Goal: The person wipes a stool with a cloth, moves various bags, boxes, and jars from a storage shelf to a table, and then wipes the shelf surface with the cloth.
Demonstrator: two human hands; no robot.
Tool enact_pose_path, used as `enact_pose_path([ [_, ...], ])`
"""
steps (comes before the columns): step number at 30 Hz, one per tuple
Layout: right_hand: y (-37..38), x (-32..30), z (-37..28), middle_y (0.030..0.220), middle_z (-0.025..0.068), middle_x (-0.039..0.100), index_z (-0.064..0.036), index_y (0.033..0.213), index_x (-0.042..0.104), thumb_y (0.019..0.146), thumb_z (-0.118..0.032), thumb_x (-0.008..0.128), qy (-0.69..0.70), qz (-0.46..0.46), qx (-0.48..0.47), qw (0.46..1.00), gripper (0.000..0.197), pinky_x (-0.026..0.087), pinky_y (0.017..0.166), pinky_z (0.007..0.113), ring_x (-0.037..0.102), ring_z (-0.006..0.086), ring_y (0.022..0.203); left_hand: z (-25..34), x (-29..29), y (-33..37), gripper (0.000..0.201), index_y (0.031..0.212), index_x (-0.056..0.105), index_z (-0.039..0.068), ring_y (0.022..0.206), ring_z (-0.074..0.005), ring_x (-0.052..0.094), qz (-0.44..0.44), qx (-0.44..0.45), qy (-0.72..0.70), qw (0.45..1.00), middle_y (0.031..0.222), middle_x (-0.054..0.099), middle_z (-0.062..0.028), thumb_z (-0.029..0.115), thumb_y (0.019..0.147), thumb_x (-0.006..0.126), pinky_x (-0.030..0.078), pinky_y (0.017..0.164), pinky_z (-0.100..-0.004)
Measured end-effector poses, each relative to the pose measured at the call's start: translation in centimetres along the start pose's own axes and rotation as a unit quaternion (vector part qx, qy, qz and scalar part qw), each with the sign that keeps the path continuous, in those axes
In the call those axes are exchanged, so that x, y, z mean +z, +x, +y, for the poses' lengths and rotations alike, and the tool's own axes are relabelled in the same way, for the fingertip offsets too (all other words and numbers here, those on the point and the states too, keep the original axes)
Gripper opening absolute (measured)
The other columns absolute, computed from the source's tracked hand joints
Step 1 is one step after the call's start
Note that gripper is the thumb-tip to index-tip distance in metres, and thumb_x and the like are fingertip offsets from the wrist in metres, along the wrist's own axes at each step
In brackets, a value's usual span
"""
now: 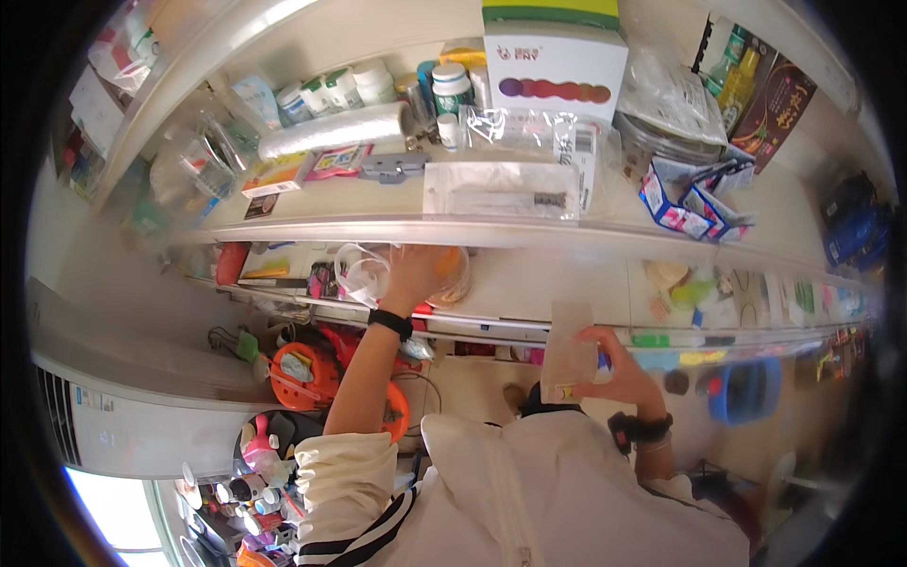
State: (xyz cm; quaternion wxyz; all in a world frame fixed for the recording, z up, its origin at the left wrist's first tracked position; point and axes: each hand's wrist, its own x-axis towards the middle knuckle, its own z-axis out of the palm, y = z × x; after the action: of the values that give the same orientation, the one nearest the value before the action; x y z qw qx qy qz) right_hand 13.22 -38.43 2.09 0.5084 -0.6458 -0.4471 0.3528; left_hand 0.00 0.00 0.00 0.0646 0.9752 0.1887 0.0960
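Observation:
My left hand [413,276] reaches into the lower shelf, just below the upper shelf's front edge. Its fingers are blurred and partly covered, so what they grip does not show. A white looped strap or handle [351,274] lies to its left, and a round clear container [460,283] with something orange in it is at its right. In front of my body, my right hand [619,376] grips a tall translucent box [567,340] by its right side, thumb and fingers curved round it. The box stands roughly upright in the air, with a small yellow mark low on it.
The upper shelf [378,225] carries white bottles [373,83], a plastic-wrap roll [335,130], a white carton [556,76] and a clear packet [501,191]. Below are an orange basket [304,378] and a blue bin [746,392]. A white cabinet [142,416] stands at left.

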Motion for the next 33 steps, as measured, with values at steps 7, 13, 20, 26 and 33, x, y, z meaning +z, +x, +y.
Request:
enact_pose_path([
  [7, 2.4, -0.3, -1.7, 0.133, 0.0046, 0.048, -0.0099, 0.132, 0.046, 0.071, -0.024, 0.086, -0.023, -0.029, 0.005, 0.999, 0.074, 0.042, 0.093, 0.033, 0.049, 0.0186, 0.118, 0.3, -0.2, 0.1, 0.052, 0.127, 0.062, 0.02, 0.124, -0.0314, 0.051, 0.005, 0.068, 0.058, 0.996, 0.132, 0.058, -0.009, 0.012, 0.076, 0.066, 0.038, 0.106, -0.0459],
  [13, 3.9, -0.9, -0.5, 0.133, 0.0044, 0.048, -0.009, 0.132, 0.045, 0.072, -0.025, 0.086, -0.05, -0.035, -0.024, 0.998, 0.075, 0.042, 0.094, 0.033, 0.049, 0.0187, 0.118, 4.7, -1.2, -2.6, 0.064, 0.139, 0.051, 0.022, 0.131, -0.0354, 0.044, -0.008, 0.084, -0.035, 0.996, 0.144, 0.047, -0.0123, 0.014, 0.078, 0.068, 0.036, 0.109, -0.0474],
  [20, 5.5, -0.3, -0.2, 0.133, 0.0064, 0.047, -0.0074, 0.134, 0.042, 0.074, -0.026, 0.084, -0.001, -0.071, 0.035, 0.997, 0.076, 0.041, 0.099, 0.036, 0.047, 0.0201, 0.123, 14.4, 0.1, -10.0, 0.095, 0.147, 0.035, 0.005, 0.136, -0.0316, 0.041, -0.056, -0.008, -0.473, 0.879, 0.146, 0.042, -0.0173, 0.022, 0.068, 0.086, 0.035, 0.111, -0.0426],
  [26, 7.9, 2.0, 1.4, 0.139, 0.0105, 0.043, -0.0079, 0.141, 0.035, 0.078, -0.025, 0.081, 0.045, -0.135, 0.021, 0.99, 0.08, 0.039, 0.106, 0.038, 0.042, 0.0239, 0.131, 13.7, 3.0, -11.9, 0.094, 0.141, 0.042, 0.003, 0.12, -0.0258, 0.055, -0.024, -0.131, -0.597, 0.791, 0.13, 0.055, -0.0154, 0.025, 0.062, 0.089, 0.046, 0.1, -0.038],
  [33, 7.9, 5.4, 5.6, 0.144, 0.0167, 0.037, -0.0045, 0.146, 0.027, 0.074, -0.027, 0.085, -0.09, -0.134, -0.017, 0.987, 0.095, 0.041, 0.104, 0.042, 0.041, 0.032, 0.132, 15.4, 4.6, -11.5, 0.089, 0.128, 0.038, -0.003, 0.116, -0.0295, 0.056, 0.17, -0.327, -0.51, 0.777, 0.124, 0.053, -0.0191, 0.027, 0.063, 0.091, 0.048, 0.096, -0.0409],
])
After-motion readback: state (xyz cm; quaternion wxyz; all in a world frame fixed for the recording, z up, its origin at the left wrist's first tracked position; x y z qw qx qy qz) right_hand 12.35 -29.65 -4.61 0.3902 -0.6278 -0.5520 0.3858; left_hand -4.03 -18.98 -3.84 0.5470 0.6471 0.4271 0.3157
